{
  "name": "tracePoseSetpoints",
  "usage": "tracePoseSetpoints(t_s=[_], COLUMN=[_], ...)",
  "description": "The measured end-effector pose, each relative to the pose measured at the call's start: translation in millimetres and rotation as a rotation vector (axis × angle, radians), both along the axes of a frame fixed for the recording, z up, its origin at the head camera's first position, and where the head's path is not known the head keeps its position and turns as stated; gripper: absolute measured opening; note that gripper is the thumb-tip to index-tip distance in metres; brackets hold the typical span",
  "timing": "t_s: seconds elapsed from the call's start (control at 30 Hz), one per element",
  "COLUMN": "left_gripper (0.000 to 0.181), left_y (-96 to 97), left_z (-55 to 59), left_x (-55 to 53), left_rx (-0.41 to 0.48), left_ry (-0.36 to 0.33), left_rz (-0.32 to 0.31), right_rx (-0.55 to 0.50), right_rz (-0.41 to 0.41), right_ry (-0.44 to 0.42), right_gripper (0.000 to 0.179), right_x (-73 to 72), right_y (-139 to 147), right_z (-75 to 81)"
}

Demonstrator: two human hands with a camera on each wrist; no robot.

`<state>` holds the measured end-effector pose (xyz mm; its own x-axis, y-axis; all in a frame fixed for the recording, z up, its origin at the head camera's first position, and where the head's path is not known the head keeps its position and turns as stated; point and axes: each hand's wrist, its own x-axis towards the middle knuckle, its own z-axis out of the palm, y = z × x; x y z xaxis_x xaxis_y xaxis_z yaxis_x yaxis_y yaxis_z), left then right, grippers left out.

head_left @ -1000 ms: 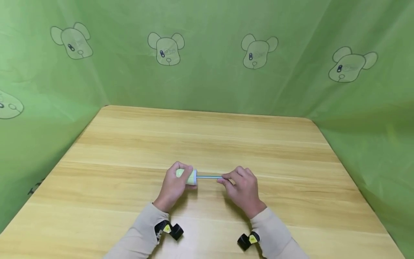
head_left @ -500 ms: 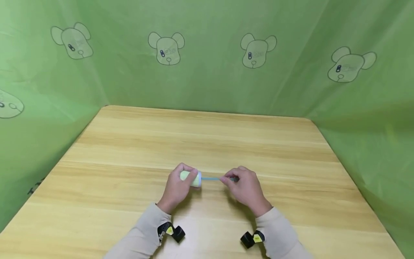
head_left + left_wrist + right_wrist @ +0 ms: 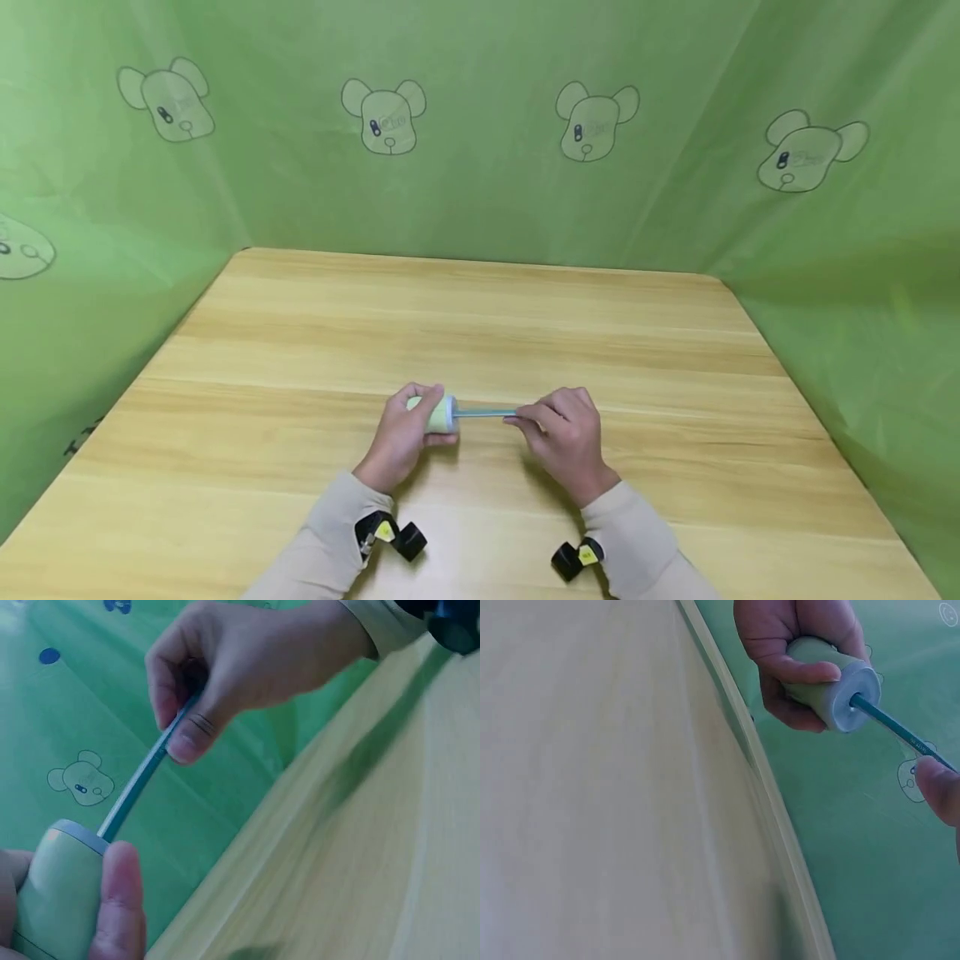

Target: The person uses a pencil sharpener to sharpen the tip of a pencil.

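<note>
My left hand [image 3: 399,433] grips a pale green, cup-shaped pencil sharpener [image 3: 64,889] with a blue-grey rim, fingers and thumb wrapped round its body. A teal pencil [image 3: 900,733] enters the round hole in the sharpener's end face, as the right wrist view shows; its tip is hidden inside. Thumb and fingers of my right hand [image 3: 566,437] pinch the pencil partway along, to the right of the sharpener. Both things are held above the table, with the pencil lying nearly level in the head view.
The wooden table [image 3: 480,333] spreads under both hands. Green cloth [image 3: 480,200] printed with bear heads stands behind it and at both sides. Each sleeve carries a small black camera, the left camera [image 3: 409,542] and the right camera [image 3: 567,562].
Half a second ago both hands were slightly farther right and the pencil's rear end showed behind my right fingers. They have since shifted a little left, and the sharpener has turned slightly.
</note>
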<state>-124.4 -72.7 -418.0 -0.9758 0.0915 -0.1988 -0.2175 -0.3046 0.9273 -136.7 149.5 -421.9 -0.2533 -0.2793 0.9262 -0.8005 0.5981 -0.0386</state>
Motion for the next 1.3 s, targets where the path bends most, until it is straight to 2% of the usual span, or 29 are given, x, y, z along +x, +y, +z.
tracePoseSetpoints(t_s=[0.07, 0.1, 0.17, 0.2, 0.23, 0.33, 0.37, 0.4, 0.43, 0.47, 0.5, 0.53, 0.6, 0.67, 0.7, 0.77, 0.97, 1.1, 1.17, 1.23, 1.27, 1.3], left_gripper=[0.024, 0.024, 0.023, 0.022, 0.020, 0.011, 0.009, 0.009, 0.009, 0.009, 0.009, 0.009, 0.009, 0.014, 0.017, 0.022, 0.024, 0.022, 0.022, 0.022, 0.021, 0.022], left_y=[1.3, 1.7, 1.9, 1.6, 0.9, -1.3, -1.8, -2.2, -2.5, -2.5, -2.4, -2.3, -2.1, -2.0, -2.1, -2.3, -3.1, -4.7, -5.0, -4.9, -4.6, -4.2], left_z=[1.7, 2.5, 3.3, 3.6, 3.6, 1.8, 1.5, 0.9, 0.5, 0.0, -0.3, -0.9, -0.7, 0.1, 0.9, 2.6, 5.5, 5.0, 4.5, 3.5, 2.9, 1.9], left_x=[-0.7, -0.8, -0.3, 0.5, 1.6, 3.9, 4.2, 4.0, 3.8, 3.3, 2.8, 2.1, 1.8, 1.6, 1.7, 2.2, 0.1, -0.4, -0.1, 0.4, 0.5, 0.6], left_rx=[-0.030, -0.053, -0.135, -0.189, -0.250, -0.392, -0.423, -0.433, -0.429, -0.418, -0.408, -0.400, -0.374, -0.359, -0.349, -0.340, -0.312, -0.256, -0.238, -0.268, -0.296, -0.322], left_ry=[0.029, 0.056, 0.131, 0.178, 0.242, 0.451, 0.517, 0.576, 0.616, 0.631, 0.631, 0.619, 0.567, 0.507, 0.479, 0.425, 0.319, 0.273, 0.267, 0.272, 0.282, 0.295], left_rz=[0.004, 0.008, 0.014, 0.015, 0.016, 0.023, 0.029, 0.033, 0.038, 0.037, 0.040, 0.041, 0.044, 0.033, 0.025, 0.007, -0.023, -0.037, -0.038, -0.036, -0.037, -0.042], right_rx=[-0.013, -0.017, -0.031, -0.051, -0.079, -0.213, -0.256, -0.278, -0.273, -0.248, -0.194, -0.132, -0.035, 0.002, 0.003, -0.023, -0.061, -0.080, -0.074, -0.057, -0.044, -0.034], right_rz=[-0.001, -0.005, -0.006, 0.010, 0.039, 0.137, 0.144, 0.135, 0.112, 0.089, 0.051, -0.008, -0.148, -0.240, -0.251, -0.210, -0.118, -0.062, -0.040, -0.038, -0.045, -0.053], right_ry=[-0.007, -0.050, -0.218, -0.355, -0.538, -1.169, -1.330, -1.445, -1.501, -1.480, -1.389, -1.260, -0.948, -0.664, -0.554, -0.404, -0.075, 0.083, 0.088, 0.000, -0.075, -0.187], right_gripper=[0.035, 0.032, 0.026, 0.025, 0.024, 0.028, 0.030, 0.031, 0.032, 0.032, 0.030, 0.027, 0.017, 0.016, 0.018, 0.019, 0.033, 0.034, 0.032, 0.025, 0.022, 0.019], right_x=[-0.7, 0.3, 4.5, 7.6, 10.7, 17.5, 18.2, 18.6, 18.5, 18.1, 18.1, 17.9, 17.3, 15.5, 14.5, 11.9, 4.3, 1.2, 1.4, 3.8, 5.5, 7.7], right_y=[-0.5, -0.4, -0.3, -0.3, -0.4, 0.0, 0.4, 0.5, 0.4, 0.1, -0.5, -1.3, -4.0, -6.4, -7.1, -8.2, -8.0, -7.0, -6.4, -5.7, -5.2, -4.6], right_z=[0.3, 0.1, 0.4, 1.2, 2.2, 7.4, 9.1, 10.9, 11.8, 12.1, 11.5, 10.4, 7.4, 4.2, 2.9, 1.5, 2.6, 1.6, 0.5, 0.2, 0.6, 1.5])
